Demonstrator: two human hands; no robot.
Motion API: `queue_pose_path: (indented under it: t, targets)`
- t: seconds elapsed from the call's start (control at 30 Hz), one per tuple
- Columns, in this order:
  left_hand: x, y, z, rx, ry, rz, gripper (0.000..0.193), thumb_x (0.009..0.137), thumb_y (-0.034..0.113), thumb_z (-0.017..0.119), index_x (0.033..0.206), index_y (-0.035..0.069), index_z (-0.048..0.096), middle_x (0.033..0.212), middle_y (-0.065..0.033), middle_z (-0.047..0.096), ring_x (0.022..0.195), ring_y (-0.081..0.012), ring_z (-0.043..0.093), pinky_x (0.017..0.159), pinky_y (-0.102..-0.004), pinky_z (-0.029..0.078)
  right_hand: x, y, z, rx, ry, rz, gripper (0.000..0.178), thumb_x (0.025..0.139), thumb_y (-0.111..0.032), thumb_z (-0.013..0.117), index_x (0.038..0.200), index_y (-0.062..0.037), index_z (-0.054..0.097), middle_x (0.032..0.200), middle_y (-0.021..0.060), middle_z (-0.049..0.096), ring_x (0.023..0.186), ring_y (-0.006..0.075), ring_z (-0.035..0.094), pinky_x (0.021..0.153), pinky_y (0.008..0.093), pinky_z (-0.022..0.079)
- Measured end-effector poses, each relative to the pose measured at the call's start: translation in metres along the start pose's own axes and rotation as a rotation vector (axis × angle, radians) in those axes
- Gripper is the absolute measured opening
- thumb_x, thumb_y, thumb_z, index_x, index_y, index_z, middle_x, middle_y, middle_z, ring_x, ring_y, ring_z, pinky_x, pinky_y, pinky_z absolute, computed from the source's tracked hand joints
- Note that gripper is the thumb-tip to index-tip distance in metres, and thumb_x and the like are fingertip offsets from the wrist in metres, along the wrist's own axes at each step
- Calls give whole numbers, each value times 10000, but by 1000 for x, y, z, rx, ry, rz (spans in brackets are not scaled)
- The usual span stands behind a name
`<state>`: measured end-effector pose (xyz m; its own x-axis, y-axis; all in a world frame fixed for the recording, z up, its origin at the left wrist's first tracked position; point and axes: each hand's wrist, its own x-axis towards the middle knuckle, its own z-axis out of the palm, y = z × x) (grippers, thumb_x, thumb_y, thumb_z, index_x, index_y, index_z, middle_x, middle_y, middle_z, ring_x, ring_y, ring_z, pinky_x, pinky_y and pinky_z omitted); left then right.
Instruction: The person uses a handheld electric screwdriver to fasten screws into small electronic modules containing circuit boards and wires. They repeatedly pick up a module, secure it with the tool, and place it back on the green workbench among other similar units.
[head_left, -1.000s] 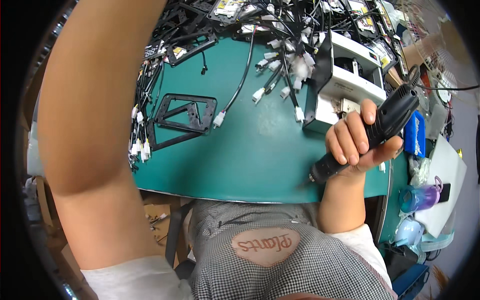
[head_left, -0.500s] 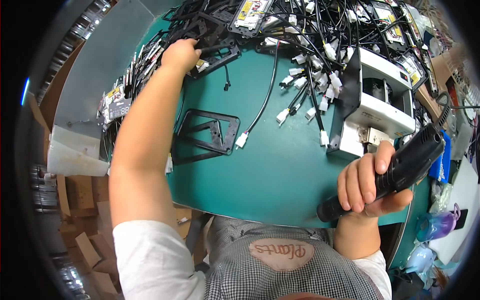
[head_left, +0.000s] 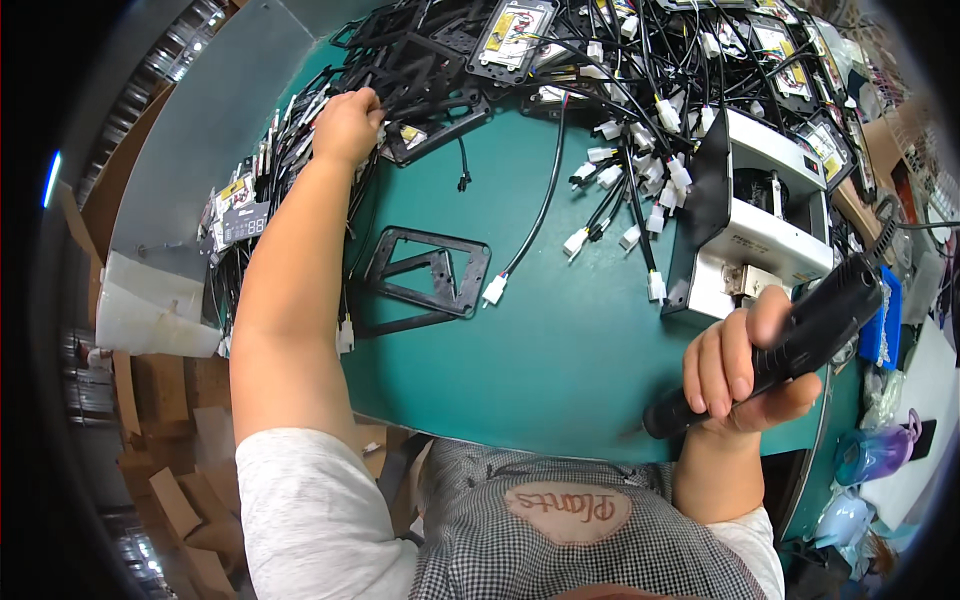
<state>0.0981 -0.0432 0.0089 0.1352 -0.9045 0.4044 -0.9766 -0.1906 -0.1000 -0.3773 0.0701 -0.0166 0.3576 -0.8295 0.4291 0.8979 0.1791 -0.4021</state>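
My left hand (head_left: 347,126) reaches to the back left, over the edge of a pile of thin display boards (head_left: 243,222) with black cables. Its fingers are curled, and whatever lies in them is hidden. Just right of that hand is a black plastic housing (head_left: 450,130) with a small board in it. My right hand (head_left: 745,365) is wrapped round a black electric screwdriver (head_left: 815,320), held tilted above the table's front right, with its tip end toward the lower left. A flat black plastic frame (head_left: 470,275) rests on the green tabletop between my arms.
A white and black bench device (head_left: 775,230) stands at the right, left of a blue tray (head_left: 882,325). Cables with white connectors (head_left: 655,285) and open housings (head_left: 512,40) heap along the back. A grey panel (head_left: 185,140) borders the left, with cardboard boxes (head_left: 185,500) below.
My left hand has shifted left, away from the black housing and toward the pile of boards. The right hand keeps its hold on the screwdriver. The view has shifted slightly.
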Motion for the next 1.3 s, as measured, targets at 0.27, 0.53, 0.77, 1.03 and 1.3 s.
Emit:
queue_pose_path:
  t: [0.27, 0.53, 0.77, 1.03, 1.3]
  targets:
    - [-45, 89, -53, -157, 354, 735, 118, 771, 75, 673, 885, 83, 647, 803, -72, 605, 819, -293, 604, 695, -416, 481, 5, -2, -5, -16, -5, -20, 612, 839, -525, 717, 1095, -39, 447, 678, 25, 528, 499, 136, 544, 490, 294, 501]
    - [-168, 143, -77, -439, -97, 914, 251, 691, 60, 702, 933, 113, 660, 659, -40, 587, 534, -246, 582, 488, -359, 464, 5, -7, -21, 66, -171, 5, 624, 885, -528, 657, 1180, -21, 442, 783, 47, 533, 612, 168, 574, 587, 339, 505]
    - [-201, 164, -67, -687, -407, 262, 168, 820, 88, 717, 975, 53, 661, 847, -115, 675, 736, -220, 672, 651, -316, 524, 6, -7, -23, 70, -192, 30, 621, 896, -536, 635, 1189, -17, 460, 775, 44, 527, 615, 162, 573, 598, 335, 498]
    - [-210, 205, -38, -761, -192, 535, 137, 802, 139, 701, 934, 103, 691, 800, -99, 646, 775, -321, 638, 670, -430, 523, 6, -12, -15, 71, -118, 84, 560, 850, -425, 738, 1140, -35, 461, 753, 10, 504, 582, 120, 509, 575, 292, 435]
    - [-215, 231, -32, -836, 37, 615, 92, 760, 182, 664, 834, 135, 640, 847, -62, 578, 821, -289, 585, 698, -421, 489, 7, -12, -17, 42, -114, 85, 527, 864, -375, 742, 1124, -28, 442, 734, 20, 505, 561, 123, 517, 541, 283, 446]
